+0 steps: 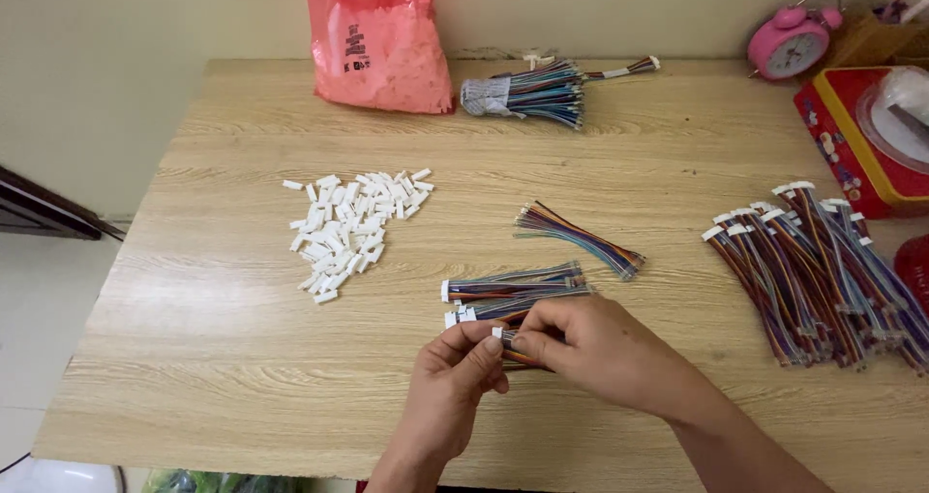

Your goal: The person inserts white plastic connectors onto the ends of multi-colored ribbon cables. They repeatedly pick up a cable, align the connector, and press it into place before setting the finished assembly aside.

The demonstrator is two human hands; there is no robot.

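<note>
My left hand (453, 369) pinches a small white plastic connector (497, 332) between thumb and fingers. My right hand (595, 346) grips a short multicoloured ribbon wire (520, 358), its end meeting the connector between both hands. Just above my hands lie a few finished wires with white connectors (508, 292). A loose bundle of bare ribbon wires (579, 237) rests further back at the centre. A heap of white connectors (350, 224) lies to the left on the wooden table (242, 358).
A big stack of wires with connectors (818, 270) lies at the right. At the back stand a pink bag of connectors (382, 43) and a tied wire bundle (527, 93). A pink alarm clock (789, 40) and a red scale (871, 135) sit at the far right.
</note>
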